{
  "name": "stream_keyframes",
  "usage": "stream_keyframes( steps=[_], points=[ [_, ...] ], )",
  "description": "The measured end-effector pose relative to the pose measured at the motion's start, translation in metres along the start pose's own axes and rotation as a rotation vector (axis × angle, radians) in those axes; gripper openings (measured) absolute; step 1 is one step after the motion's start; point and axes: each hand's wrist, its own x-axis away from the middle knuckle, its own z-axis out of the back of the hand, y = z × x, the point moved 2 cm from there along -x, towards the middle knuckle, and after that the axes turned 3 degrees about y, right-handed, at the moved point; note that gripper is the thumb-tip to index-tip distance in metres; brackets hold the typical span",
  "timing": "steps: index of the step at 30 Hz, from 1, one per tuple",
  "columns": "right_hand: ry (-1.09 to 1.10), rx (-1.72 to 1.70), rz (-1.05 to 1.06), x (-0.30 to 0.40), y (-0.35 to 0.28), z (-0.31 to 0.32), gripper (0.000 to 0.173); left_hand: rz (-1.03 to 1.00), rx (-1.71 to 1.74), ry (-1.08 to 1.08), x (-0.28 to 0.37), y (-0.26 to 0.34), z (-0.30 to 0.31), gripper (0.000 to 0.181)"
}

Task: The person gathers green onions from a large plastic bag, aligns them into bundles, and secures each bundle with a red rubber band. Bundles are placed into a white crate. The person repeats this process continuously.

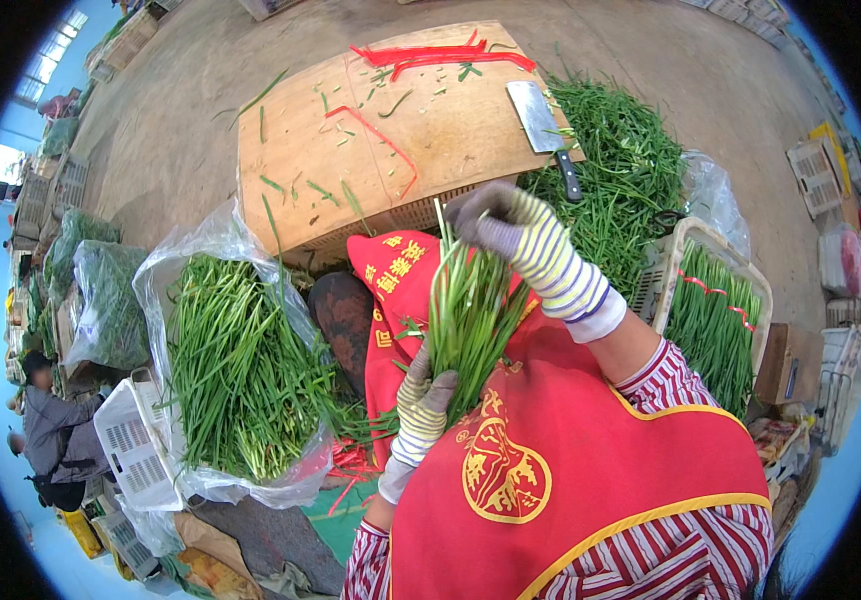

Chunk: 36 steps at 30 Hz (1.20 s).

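Note:
A loose bunch of garlic chives rests upright in front of the red apron, pale stem ends at the top. Around its lower part, my left hand holds it, in a striped glove with grey fingers. My right hand, gloved alike, is at the stem ends with its fingers curled; whether it grips a stem is hidden. Left of my knee, a plastic-lined crate is heaped with loose chives. Beyond my hands lies a wooden board with a cleaver at its right edge.
Red ties and chive scraps lie on the board. Chive trimmings are piled to its right. A beige crate holds tied chives. Bagged greens stand at left, near a seated person. More red ties lie below.

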Motion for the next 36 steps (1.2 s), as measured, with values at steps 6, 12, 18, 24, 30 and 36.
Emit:
stream_keyframes(
  steps=[6,12,18,24,30,36],
  points=[
    [0.454,-0.524,0.269,-0.030,-0.036,0.104,0.021,0.088,0.124,0.008,-0.002,0.002,0.010,0.057],
    [0.619,1.695,0.139,-0.024,-0.038,0.241,0.033,0.081,0.156,-0.011,-0.008,0.008,0.002,0.059],
    [-0.092,1.023,0.558,0.010,-0.061,0.033,0.025,0.092,0.055,0.031,-0.002,0.009,0.000,0.056],
    [-0.396,1.238,0.648,-0.013,-0.044,-0.010,0.032,0.058,0.125,0.041,-0.001,0.005,-0.002,0.049],
    [-0.609,1.312,0.579,-0.025,-0.020,-0.014,0.042,0.043,0.137,-0.022,0.000,-0.002,0.004,0.050],
    [-0.626,1.147,0.643,-0.030,-0.019,-0.017,0.045,0.077,0.102,0.029,0.000,0.002,-0.001,0.056]
  ],
)
